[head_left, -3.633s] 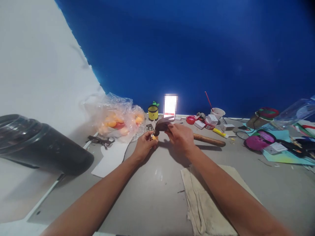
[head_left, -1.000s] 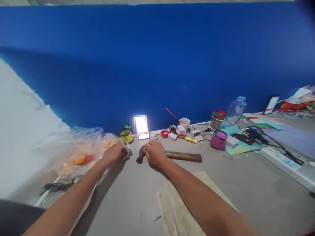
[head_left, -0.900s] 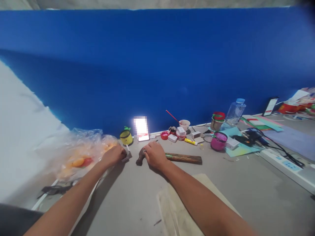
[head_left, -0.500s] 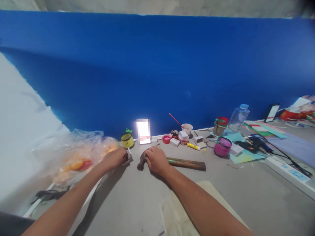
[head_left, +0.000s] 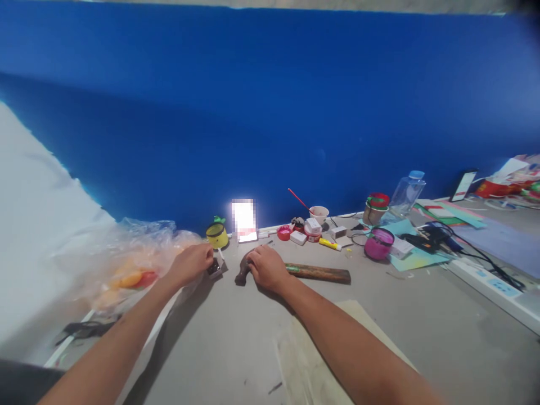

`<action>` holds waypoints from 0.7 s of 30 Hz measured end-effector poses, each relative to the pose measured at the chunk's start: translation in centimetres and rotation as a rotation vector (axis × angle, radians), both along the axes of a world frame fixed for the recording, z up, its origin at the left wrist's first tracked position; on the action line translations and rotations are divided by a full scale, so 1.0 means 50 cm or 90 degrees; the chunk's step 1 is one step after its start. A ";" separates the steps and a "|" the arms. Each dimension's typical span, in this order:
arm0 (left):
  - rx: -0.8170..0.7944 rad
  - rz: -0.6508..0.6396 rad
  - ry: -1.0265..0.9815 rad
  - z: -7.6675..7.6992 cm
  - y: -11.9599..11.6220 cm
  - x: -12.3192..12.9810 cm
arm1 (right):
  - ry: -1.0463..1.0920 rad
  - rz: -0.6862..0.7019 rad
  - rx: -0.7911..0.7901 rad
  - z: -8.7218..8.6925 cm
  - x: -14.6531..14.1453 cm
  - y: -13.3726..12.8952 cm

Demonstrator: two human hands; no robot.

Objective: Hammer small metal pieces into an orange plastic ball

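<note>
A hammer point(head_left: 318, 273) with a wooden handle lies on the grey table, its dark head to the left. My right hand point(head_left: 266, 268) rests closed around the hammer near its head. To the left, my left hand point(head_left: 196, 263) is at a small open box point(head_left: 215, 270) with dark contents. The fingers are bent at the box's upper left side, and their tips are too small to make out. Behind the box stands a yellow pot point(head_left: 217, 235), and a bright screen point(head_left: 246, 221) leans by the blue wall.
Clear plastic bags point(head_left: 139, 264) with orange items lie at the left. Small boxes, a paper cup point(head_left: 319, 214) and a yellow tube point(head_left: 330, 244) stand behind the hammer. A pink pot point(head_left: 378, 243) and a power strip point(head_left: 493, 287) are to the right. A pale cloth point(head_left: 312, 360) lies in front.
My left hand has lifted slightly up and left, uncovering the small box and its dark contents. My right hand stays on the hammer. The whole view has shifted a little.
</note>
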State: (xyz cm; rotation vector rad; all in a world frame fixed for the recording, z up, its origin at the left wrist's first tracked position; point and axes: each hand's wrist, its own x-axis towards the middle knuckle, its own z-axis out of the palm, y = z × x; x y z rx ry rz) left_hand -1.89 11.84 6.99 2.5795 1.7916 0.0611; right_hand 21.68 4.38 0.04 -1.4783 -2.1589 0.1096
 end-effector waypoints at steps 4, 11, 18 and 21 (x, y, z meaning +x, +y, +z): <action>0.011 0.009 -0.025 -0.005 -0.001 0.003 | 0.009 0.002 0.002 -0.001 0.004 0.003; -0.026 0.028 -0.475 0.004 -0.109 0.025 | 0.166 0.024 0.026 0.027 -0.031 -0.021; -0.313 0.233 -0.990 -0.056 -0.222 0.048 | 0.360 0.158 -0.014 0.029 -0.091 -0.053; -0.330 0.237 -1.039 -0.070 -0.227 0.053 | 0.380 0.136 -0.024 0.020 -0.089 -0.051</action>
